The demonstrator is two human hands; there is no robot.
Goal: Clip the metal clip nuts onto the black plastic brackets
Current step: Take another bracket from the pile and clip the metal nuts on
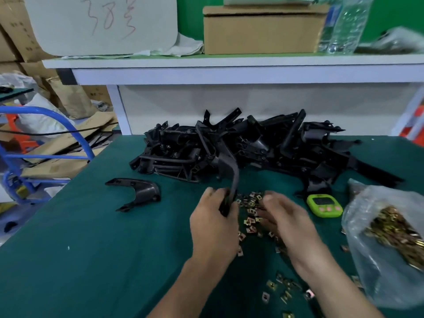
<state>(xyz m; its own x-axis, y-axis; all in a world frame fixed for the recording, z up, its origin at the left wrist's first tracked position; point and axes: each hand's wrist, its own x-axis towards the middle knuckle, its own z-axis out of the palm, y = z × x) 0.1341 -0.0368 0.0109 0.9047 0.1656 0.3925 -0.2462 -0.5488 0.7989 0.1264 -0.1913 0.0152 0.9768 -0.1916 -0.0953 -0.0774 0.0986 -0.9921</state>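
Note:
My left hand (214, 222) grips one end of a black plastic bracket (230, 175), whose other end rises toward the big heap of black brackets (252, 145) at the back of the green table. My right hand (289, 219) is blurred, hovering palm down over several loose brass-coloured clip nuts (251, 203); whether it holds one is hidden. A single curved bracket (137, 191) lies apart on the left. More clip nuts (284, 292) are scattered near the front edge.
A clear plastic bag of clip nuts (390, 235) sits at the right. A green timer (324, 206) lies beside it. A white shelf (229, 63) with a cardboard box (261, 31) hangs over the table's back. A blue cart (34, 145) stands left.

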